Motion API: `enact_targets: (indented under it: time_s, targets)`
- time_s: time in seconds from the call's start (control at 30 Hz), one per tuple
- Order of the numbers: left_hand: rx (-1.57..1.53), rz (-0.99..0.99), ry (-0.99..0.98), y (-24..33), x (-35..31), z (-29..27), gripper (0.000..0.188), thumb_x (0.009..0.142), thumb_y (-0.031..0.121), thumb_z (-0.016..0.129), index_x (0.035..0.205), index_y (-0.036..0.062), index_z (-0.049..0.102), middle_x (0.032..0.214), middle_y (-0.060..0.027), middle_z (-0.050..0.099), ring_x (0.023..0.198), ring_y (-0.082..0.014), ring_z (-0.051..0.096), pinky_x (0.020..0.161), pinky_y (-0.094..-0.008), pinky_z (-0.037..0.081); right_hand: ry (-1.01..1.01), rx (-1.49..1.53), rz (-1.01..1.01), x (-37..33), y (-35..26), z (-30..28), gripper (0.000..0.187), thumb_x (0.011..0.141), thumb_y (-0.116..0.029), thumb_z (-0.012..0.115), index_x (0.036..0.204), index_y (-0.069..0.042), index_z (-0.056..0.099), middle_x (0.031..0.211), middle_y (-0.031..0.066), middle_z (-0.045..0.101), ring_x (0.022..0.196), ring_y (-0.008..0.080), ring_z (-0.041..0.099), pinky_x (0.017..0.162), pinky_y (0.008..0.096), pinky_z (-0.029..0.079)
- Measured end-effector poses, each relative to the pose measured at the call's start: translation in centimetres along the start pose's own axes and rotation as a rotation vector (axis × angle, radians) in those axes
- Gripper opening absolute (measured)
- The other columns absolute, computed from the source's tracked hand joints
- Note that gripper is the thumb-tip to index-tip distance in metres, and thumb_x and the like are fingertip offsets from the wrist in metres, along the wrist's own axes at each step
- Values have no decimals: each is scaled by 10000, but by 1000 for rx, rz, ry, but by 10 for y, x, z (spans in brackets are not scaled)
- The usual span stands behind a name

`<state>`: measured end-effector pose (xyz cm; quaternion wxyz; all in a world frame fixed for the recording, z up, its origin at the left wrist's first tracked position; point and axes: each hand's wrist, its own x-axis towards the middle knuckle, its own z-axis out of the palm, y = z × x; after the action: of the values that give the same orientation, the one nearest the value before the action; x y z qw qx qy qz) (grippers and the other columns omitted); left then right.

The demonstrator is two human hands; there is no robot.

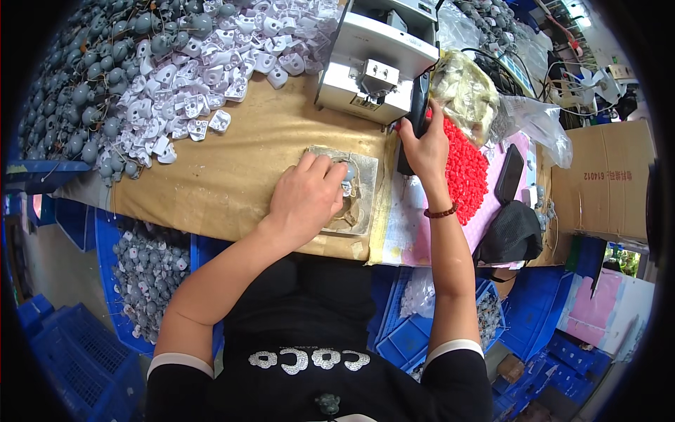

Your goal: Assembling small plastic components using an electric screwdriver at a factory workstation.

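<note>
My left hand [306, 197] presses down on a small grey and white plastic part [347, 181] that sits on a worn square pad [365, 184] at the bench's near edge. My right hand [424, 144] is wrapped around a black electric screwdriver [420, 105], held upright just right of the pad, beside a white machine [373, 63]. A bead bracelet circles my right wrist. A heap of small red plastic pieces [465, 172] lies just right of my right hand.
A large pile of white plastic shells [211, 67] and grey round parts [91, 91] covers the bench's left. A black phone [508, 174], a black pouch [515, 232] and a cardboard box [605, 183] are at right. Blue crates [151, 271] with assembled parts stand below the bench.
</note>
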<state>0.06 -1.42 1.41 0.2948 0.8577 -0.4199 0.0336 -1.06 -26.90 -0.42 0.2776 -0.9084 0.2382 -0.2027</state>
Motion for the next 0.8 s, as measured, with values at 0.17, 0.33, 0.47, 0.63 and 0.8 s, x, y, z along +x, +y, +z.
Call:
enact_targets:
  time_s: [0.17, 0.33, 0.47, 0.63, 0.8]
  targets:
    - [-17, 23, 34, -2, 0, 2, 388, 731, 89, 760, 1103, 72, 653, 956, -73, 601, 917, -275, 581, 765, -384, 526, 261, 446, -219, -11, -15, -27, 696, 893, -90, 713, 1475, -1, 342, 1018, 131, 652, 899, 169, 656, 787, 282, 531]
    - [-66, 10, 12, -2, 3, -4, 384, 728, 90, 756, 1098, 75, 652, 950, -82, 599, 917, -290, 578, 758, -400, 521, -38, 1236, -276, 15, -91, -81, 660, 886, -29, 664, 1453, 9, 330, 968, 117, 626, 818, 219, 647, 734, 405, 558]
    - [-80, 11, 7, -4, 3, -1, 385, 731, 96, 755, 1102, 76, 653, 957, -83, 602, 926, -297, 579, 744, -411, 518, 38, 1051, -429, 50, -121, -64, 605, 887, 48, 637, 1432, 22, 374, 801, 71, 644, 679, 192, 649, 679, 351, 545]
    - [-44, 11, 10, -4, 3, 2, 386, 732, 102, 756, 1103, 72, 653, 966, -80, 604, 935, -295, 580, 756, -414, 521, 71, 875, -504, 85, -132, -33, 224, 852, -13, 732, 1062, 13, 658, 703, 44, 682, 616, 125, 654, 610, 257, 527]
    - [-52, 7, -16, -5, 4, -1, 381, 735, 108, 757, 1100, 72, 653, 978, -83, 606, 950, -299, 582, 765, -419, 528, -41, 767, -186, 55, -150, -6, 472, 865, -116, 765, 1264, 10, 548, 768, 49, 661, 654, 114, 631, 610, 267, 522]
